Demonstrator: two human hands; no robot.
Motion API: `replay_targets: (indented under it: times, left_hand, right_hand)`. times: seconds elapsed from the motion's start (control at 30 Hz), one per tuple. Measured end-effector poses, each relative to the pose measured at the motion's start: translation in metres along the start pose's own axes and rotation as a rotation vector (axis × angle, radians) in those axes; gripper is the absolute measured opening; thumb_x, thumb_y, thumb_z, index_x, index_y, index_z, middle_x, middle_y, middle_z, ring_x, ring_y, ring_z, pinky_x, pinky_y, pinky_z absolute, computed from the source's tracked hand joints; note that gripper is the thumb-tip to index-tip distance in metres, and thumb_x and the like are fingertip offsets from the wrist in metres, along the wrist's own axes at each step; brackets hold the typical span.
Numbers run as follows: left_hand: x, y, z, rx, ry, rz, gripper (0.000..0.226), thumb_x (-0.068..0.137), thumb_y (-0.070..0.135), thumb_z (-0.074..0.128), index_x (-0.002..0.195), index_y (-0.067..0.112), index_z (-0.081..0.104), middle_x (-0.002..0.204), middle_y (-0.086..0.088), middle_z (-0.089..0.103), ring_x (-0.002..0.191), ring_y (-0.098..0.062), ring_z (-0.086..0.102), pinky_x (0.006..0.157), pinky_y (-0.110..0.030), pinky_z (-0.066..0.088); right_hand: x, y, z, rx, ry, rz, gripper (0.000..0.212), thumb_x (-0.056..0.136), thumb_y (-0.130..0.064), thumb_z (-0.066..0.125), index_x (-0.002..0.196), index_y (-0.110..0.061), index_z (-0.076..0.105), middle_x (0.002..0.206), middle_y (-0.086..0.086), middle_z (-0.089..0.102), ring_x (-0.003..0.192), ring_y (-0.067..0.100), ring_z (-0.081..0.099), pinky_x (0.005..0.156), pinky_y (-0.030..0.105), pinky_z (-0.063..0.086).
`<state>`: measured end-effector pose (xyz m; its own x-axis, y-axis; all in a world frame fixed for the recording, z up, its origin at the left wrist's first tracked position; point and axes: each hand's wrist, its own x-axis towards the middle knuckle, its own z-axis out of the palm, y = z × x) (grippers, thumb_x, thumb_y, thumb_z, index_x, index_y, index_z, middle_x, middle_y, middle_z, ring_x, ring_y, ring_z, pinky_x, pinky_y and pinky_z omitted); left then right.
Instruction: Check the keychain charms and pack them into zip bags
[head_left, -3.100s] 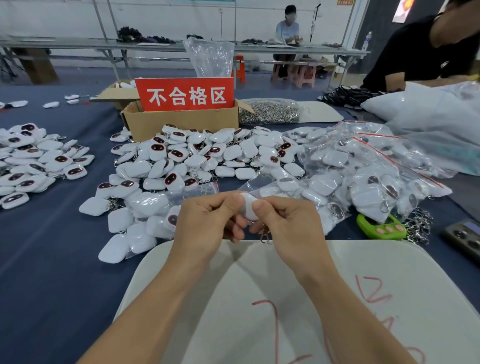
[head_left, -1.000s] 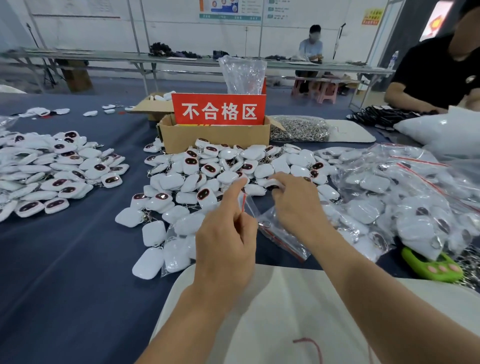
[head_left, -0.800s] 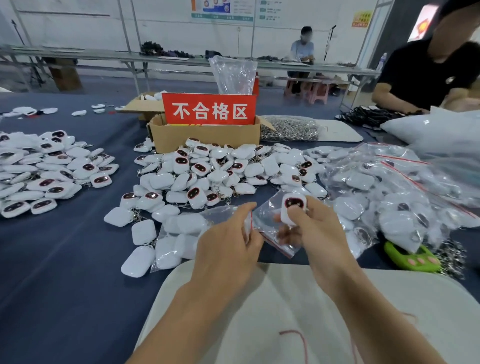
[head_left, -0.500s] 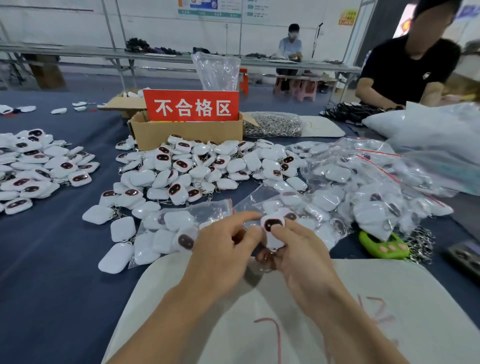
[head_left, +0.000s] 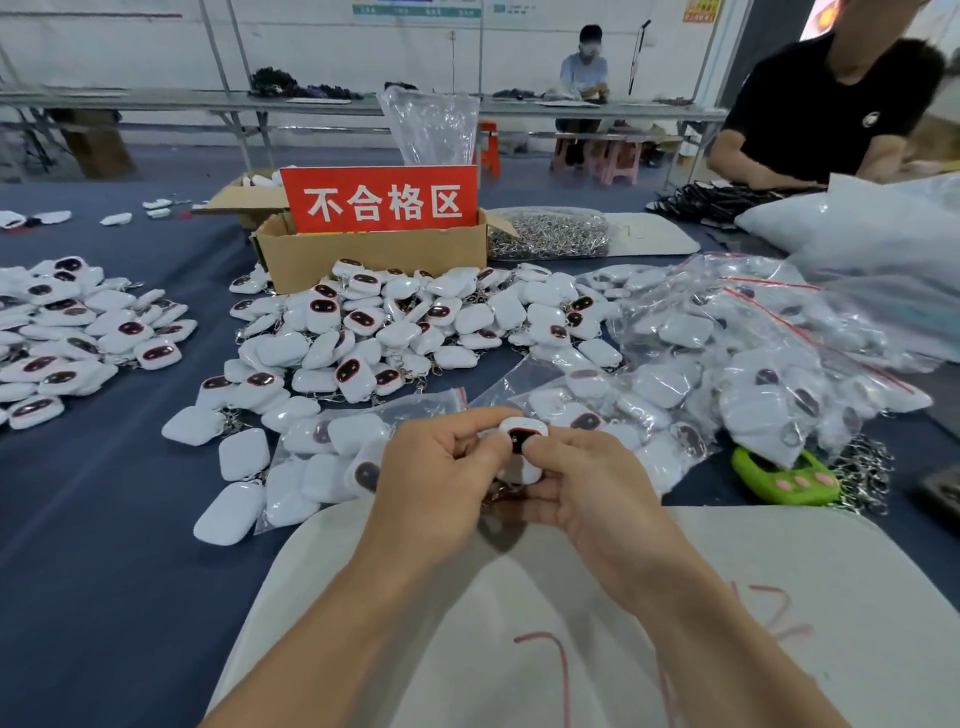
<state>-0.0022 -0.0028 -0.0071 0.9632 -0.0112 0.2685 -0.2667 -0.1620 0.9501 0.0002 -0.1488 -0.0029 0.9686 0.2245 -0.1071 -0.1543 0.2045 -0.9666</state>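
Observation:
A white keychain charm (head_left: 521, 434) with a dark red face is pinched between my left hand (head_left: 441, 467) and my right hand (head_left: 582, 483), just above the near white board (head_left: 779, 597). Its metal clasp hangs below, mostly hidden by my fingers. A partly filled zip bag (head_left: 337, 447) lies on the blue cloth just left of my hands. A second zip bag (head_left: 582, 400) with charms lies behind them. A loose heap of charms (head_left: 405, 322) spreads across the middle of the table.
A cardboard box (head_left: 374, 249) with a red sign stands behind the heap. Another charm pile (head_left: 78, 332) lies far left. Filled zip bags (head_left: 753, 353) are stacked at right, with a green toy-like object (head_left: 784, 478) and key rings beside them. A person in black sits at far right.
My right hand reached into the heap, picked a charm and brought it back. Both hands now hold it close over the white board, and the zip bag is out of my left hand.

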Motion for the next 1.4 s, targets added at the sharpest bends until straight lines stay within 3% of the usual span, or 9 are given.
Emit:
replay_targets:
  times: [0.17,0.37,0.6,0.77,0.87,0.97,1.13,1.2,1.4]
  left_hand:
    - [-0.002,0.004,-0.001,0.038,-0.016,0.009,0.03,0.087,0.027,0.061,0.092,0.049,0.08,0.047,0.008,0.047,0.046,-0.012,0.036,0.048,-0.027,0.032]
    - [-0.004,0.009,-0.001,0.074,0.04,-0.031,0.031,0.088,0.024,0.067,0.083,0.053,0.078,0.046,-0.01,0.048,0.045,-0.013,0.037,0.046,-0.024,0.036]
    - [-0.005,0.011,0.002,0.224,0.109,-0.009,0.053,0.088,0.015,0.074,0.071,0.064,0.069,0.041,0.011,0.039,0.04,-0.007,0.03,0.041,-0.012,0.027]
    - [-0.005,0.009,0.0,0.228,0.1,-0.015,0.05,0.089,0.015,0.071,0.074,0.064,0.07,0.041,0.013,0.042,0.042,-0.006,0.039,0.043,-0.014,0.037]
    - [-0.005,0.008,0.0,0.207,0.085,-0.022,0.043,0.09,0.019,0.071,0.079,0.06,0.073,0.042,0.013,0.043,0.044,-0.008,0.045,0.048,-0.029,0.049]
    - [-0.005,0.007,-0.001,0.194,0.08,-0.007,0.036,0.09,0.02,0.072,0.08,0.055,0.075,0.041,0.014,0.044,0.04,-0.011,0.046,0.044,-0.014,0.043]
    - [-0.005,0.009,-0.002,0.215,0.159,0.031,0.018,0.081,0.043,0.07,0.086,0.06,0.072,0.047,-0.004,0.049,0.046,-0.019,0.043,0.051,-0.033,0.044]
    - [-0.004,0.006,-0.004,0.23,0.213,0.028,0.009,0.079,0.046,0.076,0.086,0.053,0.074,0.053,-0.008,0.053,0.047,-0.017,0.041,0.05,-0.03,0.038]
    - [-0.009,0.007,0.003,0.507,0.282,0.118,0.022,0.078,0.037,0.081,0.096,0.048,0.076,0.078,0.034,0.065,0.072,-0.005,0.06,0.068,-0.02,0.046]
  right_hand:
    - [-0.003,0.002,0.0,-0.048,-0.006,-0.036,0.035,0.102,-0.002,0.048,0.092,-0.009,0.081,0.094,0.024,0.077,0.075,0.028,0.076,0.067,0.03,0.06]
    - [-0.006,0.002,0.0,-0.044,-0.028,-0.017,0.03,0.102,-0.002,0.049,0.098,-0.003,0.079,0.103,0.032,0.073,0.086,0.039,0.075,0.076,0.04,0.063]
    - [-0.008,-0.001,0.004,-0.115,-0.054,-0.015,0.03,0.087,0.012,0.054,0.095,-0.003,0.079,0.101,0.022,0.077,0.092,0.03,0.075,0.088,0.044,0.062]
    - [-0.006,-0.002,0.004,-0.134,-0.043,-0.019,0.032,0.089,0.016,0.051,0.102,0.0,0.075,0.101,0.025,0.076,0.085,0.028,0.073,0.082,0.043,0.063]
    - [-0.005,-0.001,0.004,-0.17,-0.034,-0.037,0.032,0.089,0.015,0.052,0.102,-0.002,0.076,0.096,0.022,0.077,0.076,0.021,0.072,0.065,0.034,0.06]
    - [-0.005,0.0,0.003,-0.169,-0.012,-0.045,0.031,0.088,0.015,0.053,0.101,-0.002,0.076,0.088,0.016,0.077,0.067,0.013,0.07,0.054,0.023,0.05]
    - [-0.004,0.0,0.002,-0.156,0.074,-0.104,0.025,0.088,0.007,0.062,0.094,-0.009,0.079,0.077,0.012,0.074,0.064,0.019,0.063,0.059,0.026,0.05]
    - [-0.004,-0.002,-0.002,-0.131,0.161,-0.151,0.025,0.085,0.007,0.065,0.092,-0.012,0.08,0.075,0.01,0.073,0.065,0.021,0.058,0.064,0.027,0.05]
    - [-0.005,-0.002,-0.006,-0.234,0.335,-0.283,0.039,0.084,0.01,0.067,0.087,-0.025,0.083,0.083,-0.002,0.08,0.078,0.011,0.073,0.074,0.022,0.057]
